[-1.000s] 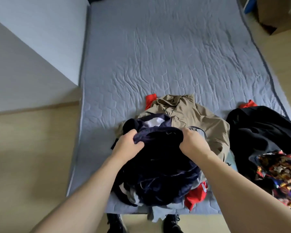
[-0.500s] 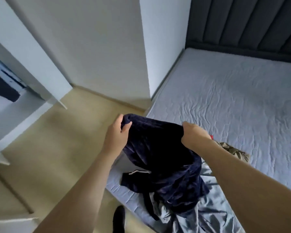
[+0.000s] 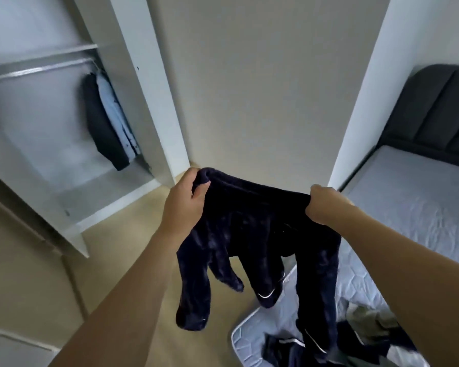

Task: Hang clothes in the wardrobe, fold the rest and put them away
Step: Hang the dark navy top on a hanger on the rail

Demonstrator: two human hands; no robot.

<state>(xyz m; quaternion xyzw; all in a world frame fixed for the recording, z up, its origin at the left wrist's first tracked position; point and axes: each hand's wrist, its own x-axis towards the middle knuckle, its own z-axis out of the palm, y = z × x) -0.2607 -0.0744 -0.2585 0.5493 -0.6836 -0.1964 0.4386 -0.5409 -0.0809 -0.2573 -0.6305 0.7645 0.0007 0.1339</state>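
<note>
We see the open wardrobe (image 3: 64,123) with two hung garments (image 3: 109,120) at left, then our left hand (image 3: 186,202) and right hand (image 3: 326,207) each gripping the navy garment's (image 3: 252,229) top edge, which hangs over floor and mattress (image 3: 408,213) corner.

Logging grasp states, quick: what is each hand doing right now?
Left hand: closed, gripping the top edge of the dark navy garment.
Right hand: closed, gripping the same garment's top edge.
</note>
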